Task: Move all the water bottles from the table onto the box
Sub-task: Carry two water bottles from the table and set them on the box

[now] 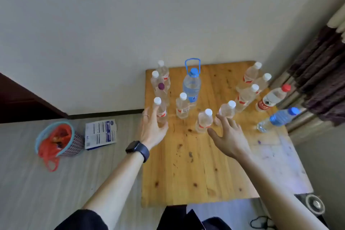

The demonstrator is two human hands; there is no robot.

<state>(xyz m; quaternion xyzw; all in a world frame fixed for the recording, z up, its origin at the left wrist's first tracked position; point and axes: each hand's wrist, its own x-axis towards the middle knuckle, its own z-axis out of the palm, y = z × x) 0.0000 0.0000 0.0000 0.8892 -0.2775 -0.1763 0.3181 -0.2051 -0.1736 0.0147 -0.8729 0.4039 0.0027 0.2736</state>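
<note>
The head camera looks down on a wooden table set against a pale wall, with water bottles standing across its far half. The left hand reaches to the table's left edge, fingers spread and curled loosely beside a white-capped bottle; the palm sits against or just beside the bottle's lower body, and the blur leaves it unclear whether the fingers have closed around it. A dark smartwatch is on that wrist. The right hand is stretched out with fingers apart, holding nothing, its fingertips just beside 2 white-capped bottles: one to its left and another right above the fingertips.

Further back, a large jug with a blue cap and blue handle stands near the middle of the table's far edge, with 1 more white-capped bottle in front of it. At the far left corner stands a tight cluster of bottles, one with a purple cap. On the right stand 3 white-capped bottles close together, then a red-capped bottle and a blue-capped bottle with a blue label near the right edge.

All bottles in view are on the table; the box is out of frame. On the floor to the left sit a small basket lined with a red plastic bag and, just beside it, a white printed packet.
</note>
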